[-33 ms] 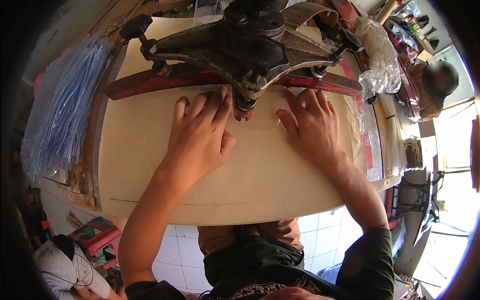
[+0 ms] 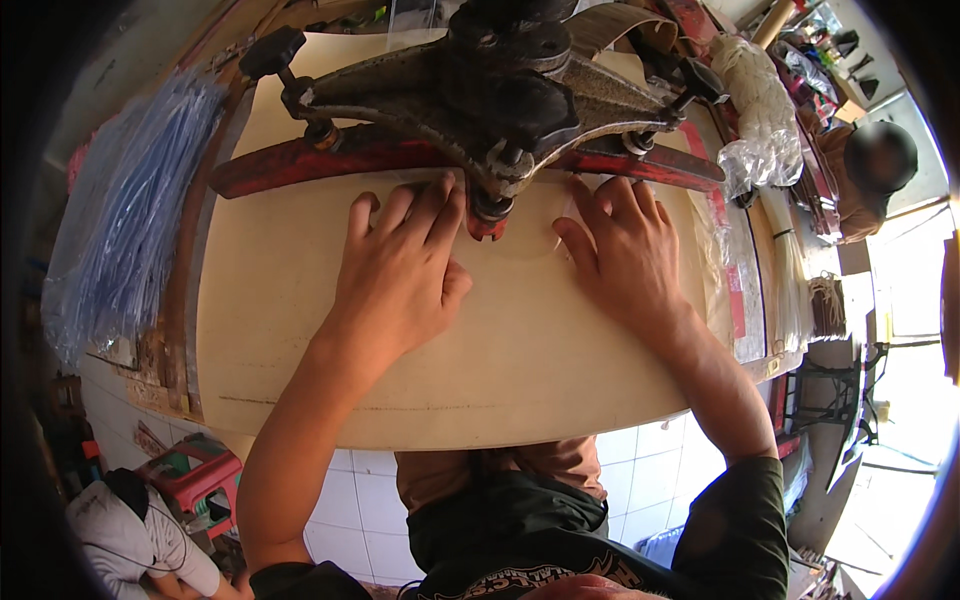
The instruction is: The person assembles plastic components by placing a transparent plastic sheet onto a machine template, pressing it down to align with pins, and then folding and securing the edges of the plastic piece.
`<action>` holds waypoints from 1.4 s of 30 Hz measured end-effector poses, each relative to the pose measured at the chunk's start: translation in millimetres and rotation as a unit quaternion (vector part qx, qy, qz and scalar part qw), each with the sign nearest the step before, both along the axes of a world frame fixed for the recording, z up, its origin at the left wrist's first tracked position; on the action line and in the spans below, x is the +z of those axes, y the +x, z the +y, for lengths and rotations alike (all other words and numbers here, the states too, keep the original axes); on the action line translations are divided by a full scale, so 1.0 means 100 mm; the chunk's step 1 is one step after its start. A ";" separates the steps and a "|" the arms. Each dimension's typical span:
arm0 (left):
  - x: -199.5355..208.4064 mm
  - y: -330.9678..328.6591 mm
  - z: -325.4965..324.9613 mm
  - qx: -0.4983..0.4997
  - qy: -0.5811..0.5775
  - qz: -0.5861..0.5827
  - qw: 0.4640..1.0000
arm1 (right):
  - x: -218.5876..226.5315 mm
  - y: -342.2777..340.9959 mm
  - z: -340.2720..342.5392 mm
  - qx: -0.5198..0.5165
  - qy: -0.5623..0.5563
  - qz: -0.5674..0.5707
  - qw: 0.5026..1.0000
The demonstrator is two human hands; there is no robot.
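Observation:
A large cream sheet (image 2: 480, 340) covers the work surface in front of me. Across it lies a curved red bar (image 2: 310, 165) under a dark cast-metal frame (image 2: 400, 95) with black knobs. My left hand (image 2: 400, 255) rests palm down on the sheet, fingers spread and partly bent, tips close to the bar left of the frame's front foot. To the right of that foot, my right hand (image 2: 635, 250) lies with fingers extended toward the bar and thumb apart. A faint clear edge, perhaps thin plastic film (image 2: 562, 228), shows by the right thumb. Neither hand visibly grips anything.
Clear plastic bags (image 2: 135, 215) lie stacked at the left edge. On the right are crumpled clear plastic (image 2: 755, 110) and a tied pale bundle (image 2: 790, 265). One person (image 2: 150, 540) is at lower left beside a red stool (image 2: 195, 475); another (image 2: 855, 185) is at far right.

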State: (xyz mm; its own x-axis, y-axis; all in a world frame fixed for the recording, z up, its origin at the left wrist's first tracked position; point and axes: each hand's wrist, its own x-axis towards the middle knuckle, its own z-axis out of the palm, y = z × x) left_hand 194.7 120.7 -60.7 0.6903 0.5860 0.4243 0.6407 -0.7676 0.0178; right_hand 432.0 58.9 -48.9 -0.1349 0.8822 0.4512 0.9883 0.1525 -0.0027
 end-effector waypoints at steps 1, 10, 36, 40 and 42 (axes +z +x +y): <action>0.00 0.00 0.01 -0.003 0.003 -0.002 1.000 | 0.01 0.00 0.00 -0.002 -0.002 0.006 1.000; -0.06 -0.04 0.01 -0.002 0.020 -0.046 0.999 | 0.00 0.00 -0.06 0.019 -0.020 0.071 0.997; -0.17 -0.03 0.01 0.007 -0.014 -0.071 0.997 | -0.05 -0.05 -0.03 0.002 -0.018 0.050 0.999; -0.17 -0.02 0.01 0.006 -0.013 -0.072 0.997 | -0.04 -0.05 -0.03 -0.001 -0.026 0.055 0.998; -0.17 -0.02 0.01 0.005 -0.015 -0.071 0.997 | -0.04 -0.04 -0.03 0.003 -0.022 0.052 0.998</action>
State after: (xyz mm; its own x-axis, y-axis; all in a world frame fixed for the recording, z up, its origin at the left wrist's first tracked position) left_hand 192.8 121.8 -77.7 0.6189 0.6059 0.4999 0.6373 -0.7593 0.1314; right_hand 427.8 55.8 -53.1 -0.0952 0.9007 0.4239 0.9812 0.1568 -0.1127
